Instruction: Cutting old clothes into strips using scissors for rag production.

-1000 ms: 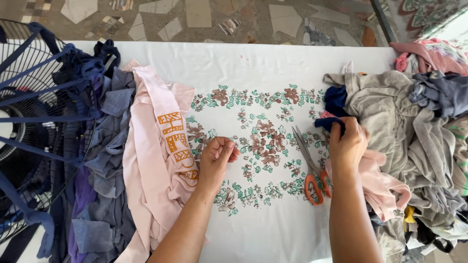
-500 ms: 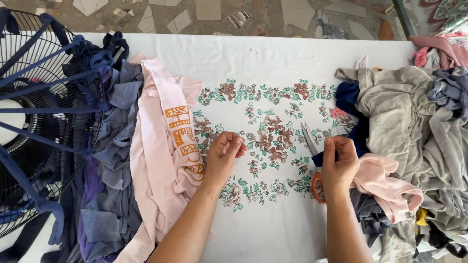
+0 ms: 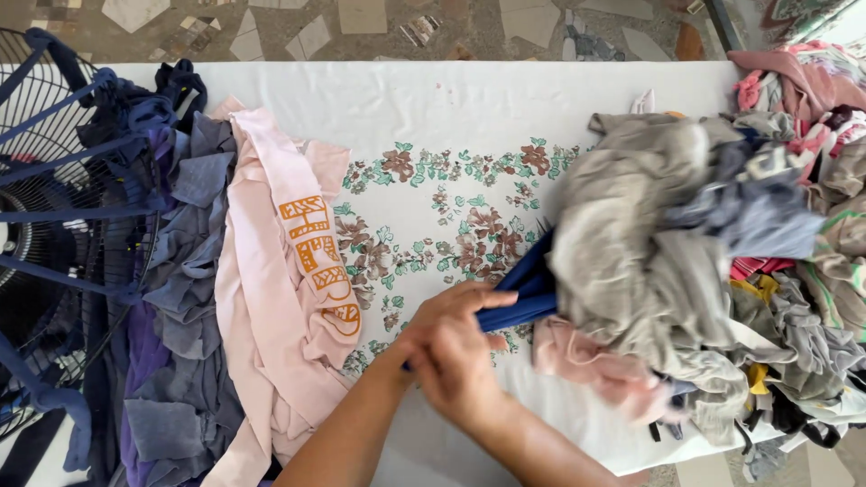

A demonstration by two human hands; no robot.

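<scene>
Blue cloth: I saw a dark blue cloth (image 3: 528, 293) drawn taut from my hands toward the heap on the right, its far end buried under grey garments.
Right hand: my right hand (image 3: 465, 370) was clenched around the near end of the blue cloth, low in the middle of the view.
Left hand: my left hand (image 3: 442, 316) lay against the right, fingers closed on the same blue cloth.
Table cover: under both hands I saw a white sheet with a floral print (image 3: 433, 216), bare in its middle.
Pink scrap: a pale pink piece (image 3: 586, 361) lay just beside the hands, at the foot of the heap.
Right heap: a jumbled pile of unsorted clothes (image 3: 704, 261), grey, blue, pink and yellow, rose on the right, and looked large.
Left stack: a flatter stack of cut pieces (image 3: 180, 298) in blue and purple lay on the left, with a pink garment with orange print (image 3: 289, 298) on its inner edge.
Fan: a blue wire fan guard (image 3: 54, 207) stood at the far left.
Progress: I judged the work partly done; the left stack was laid, the right heap remained, and the blue cloth was only half freed.
</scene>
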